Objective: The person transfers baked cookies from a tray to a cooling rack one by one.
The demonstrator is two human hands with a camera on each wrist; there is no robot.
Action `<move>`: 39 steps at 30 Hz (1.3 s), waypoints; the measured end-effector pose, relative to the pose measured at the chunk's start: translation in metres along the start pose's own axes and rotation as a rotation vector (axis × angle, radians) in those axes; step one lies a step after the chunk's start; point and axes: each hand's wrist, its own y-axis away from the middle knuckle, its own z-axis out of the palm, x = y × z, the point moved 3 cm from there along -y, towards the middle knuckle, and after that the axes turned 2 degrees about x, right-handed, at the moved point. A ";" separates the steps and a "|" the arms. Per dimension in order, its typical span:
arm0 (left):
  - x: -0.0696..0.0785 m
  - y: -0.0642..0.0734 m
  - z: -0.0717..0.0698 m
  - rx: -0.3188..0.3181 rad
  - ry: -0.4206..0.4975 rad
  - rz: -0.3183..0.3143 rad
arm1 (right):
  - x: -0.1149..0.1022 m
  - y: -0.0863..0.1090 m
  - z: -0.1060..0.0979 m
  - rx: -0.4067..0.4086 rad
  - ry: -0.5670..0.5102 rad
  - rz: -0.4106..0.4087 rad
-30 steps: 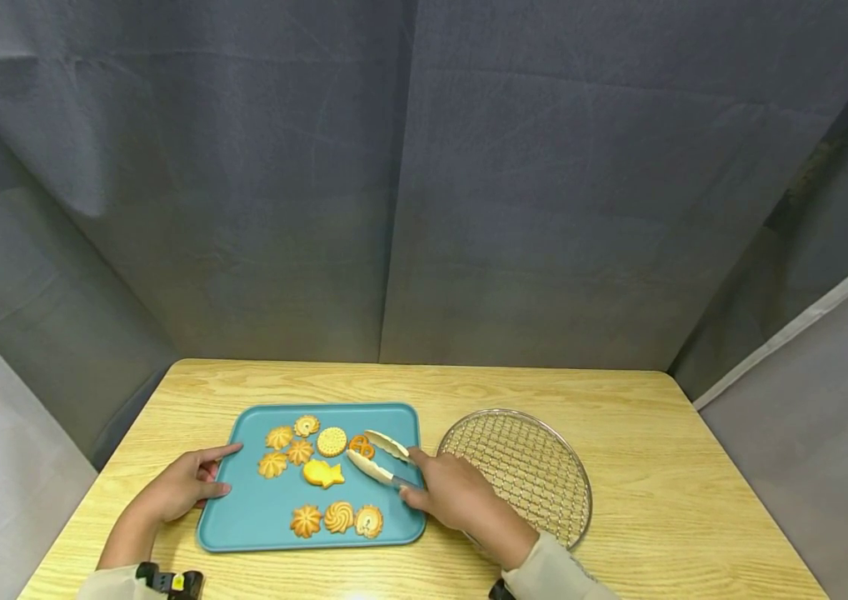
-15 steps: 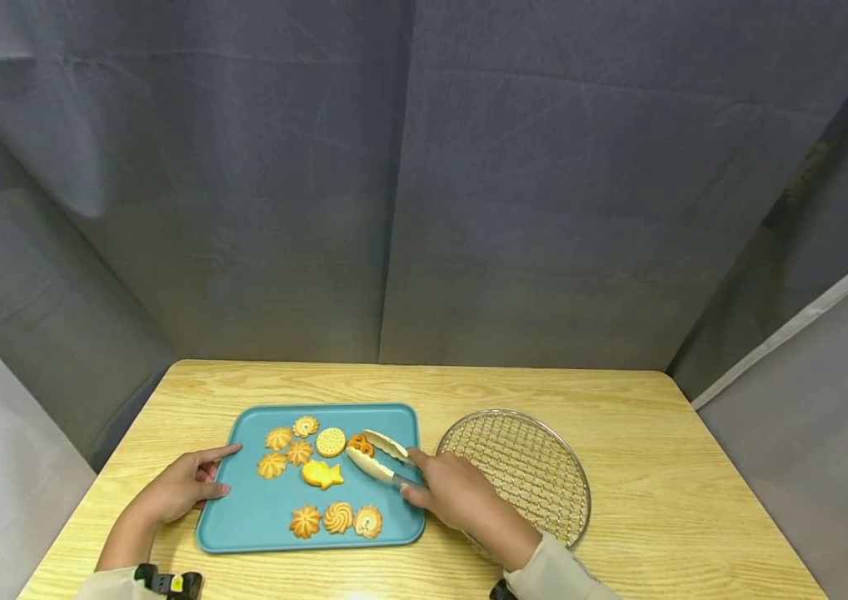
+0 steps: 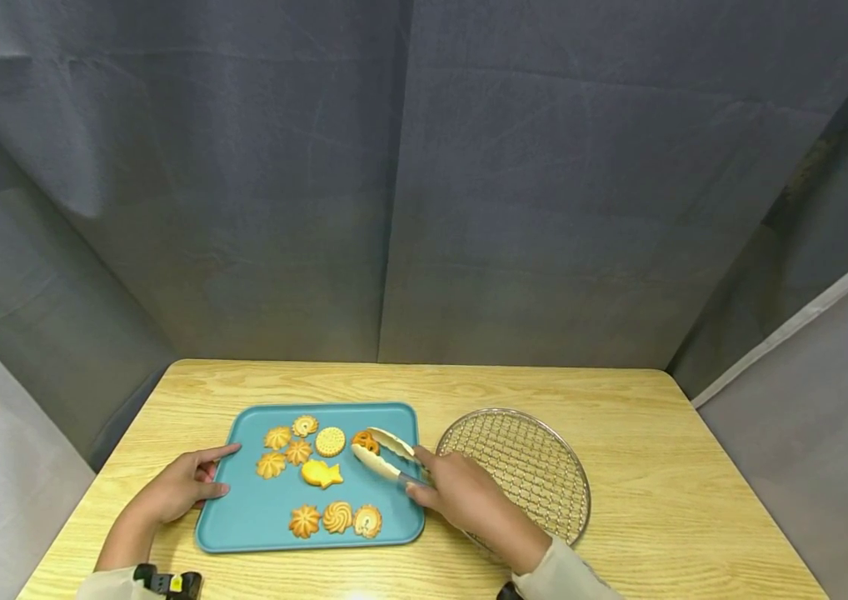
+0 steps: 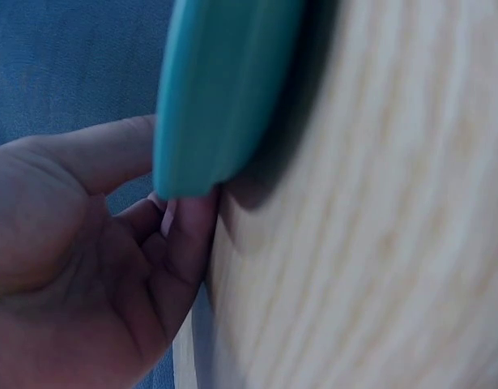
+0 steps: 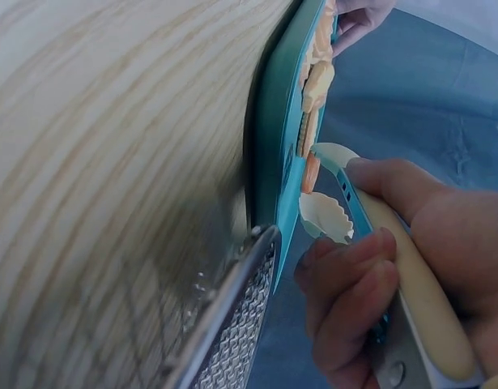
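My left hand (image 3: 180, 486) pinches the left edge of a teal tray (image 3: 251, 517), thumb above and fingers below in the left wrist view. In my right hand (image 3: 465, 493) I grip a pair of tongs (image 3: 375, 462) with pale scalloped tips. Between those tips lies a pretzel-shaped cookie (image 3: 362, 441) near the tray's right side. A round dotted cookie (image 3: 330, 442) and a yellow fish-shaped cookie (image 3: 321, 474) lie to its left. In the right wrist view the tongs' tips (image 5: 325, 217) reach down over the tray's edge.
Right of the tray stands a round wire rack (image 3: 536, 467), partly under my right forearm. Several flower-shaped cookies (image 3: 271, 465) fill the tray's upper left. A front row holds a swirl cookie (image 3: 337, 517) between two others. Grey curtains (image 3: 529, 208) surround the wooden table (image 3: 656, 500).
The tongs and pretzel-shaped cookie have slid slightly right, away from the round dotted cookie. My right hand has moved right with them; my left hand stays on the tray.
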 end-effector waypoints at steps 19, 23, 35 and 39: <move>-0.005 0.000 -0.001 -0.043 0.033 0.018 | 0.018 0.019 -0.009 0.020 -0.028 0.025; -0.004 -0.002 -0.001 -0.037 0.020 0.015 | 0.022 0.023 -0.010 0.029 -0.034 0.022; -0.005 -0.002 -0.001 -0.033 0.022 0.011 | 0.031 0.034 -0.016 0.049 -0.010 0.066; -0.005 -0.002 -0.001 -0.028 0.016 0.014 | 0.035 0.039 -0.020 0.059 -0.005 0.085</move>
